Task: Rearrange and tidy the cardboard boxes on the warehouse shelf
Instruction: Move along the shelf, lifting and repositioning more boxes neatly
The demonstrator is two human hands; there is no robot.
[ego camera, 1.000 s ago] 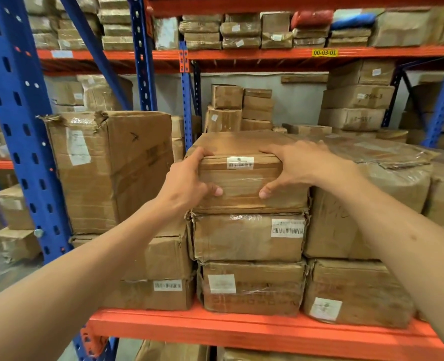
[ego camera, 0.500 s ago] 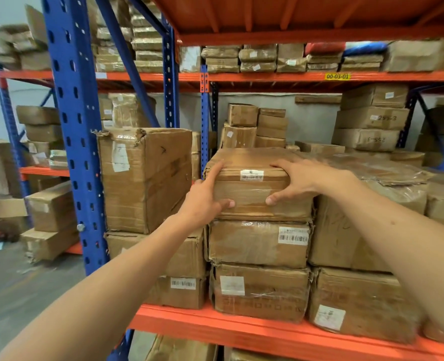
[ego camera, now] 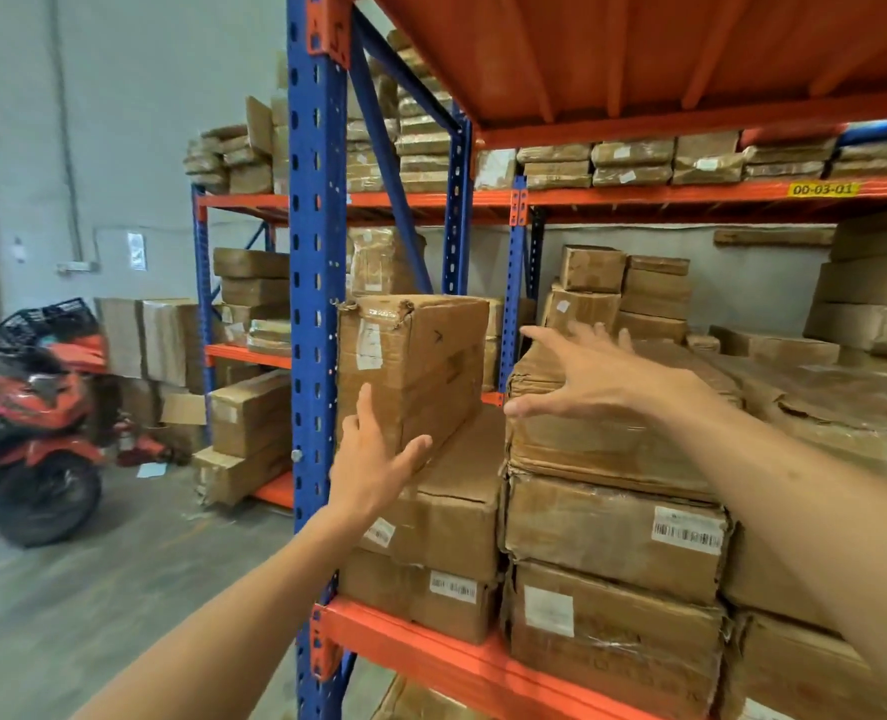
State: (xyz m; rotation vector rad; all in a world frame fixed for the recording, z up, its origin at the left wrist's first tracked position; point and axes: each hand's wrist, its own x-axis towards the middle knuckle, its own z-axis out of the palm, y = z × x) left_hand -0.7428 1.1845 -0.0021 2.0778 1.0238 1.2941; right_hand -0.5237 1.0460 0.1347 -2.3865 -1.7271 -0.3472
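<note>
Hands reach out with fingers spread: left hand (ego camera: pixel 373 462) near the tall box (ego camera: pixel 420 366), right hand (ego camera: pixel 581 376) over the top box (ego camera: pixel 602 444).

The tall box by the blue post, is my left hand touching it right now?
Cannot tell. In the head view the open left hand overlaps the tall box's lower front corner, but no contact or gap shows plainly.
</note>
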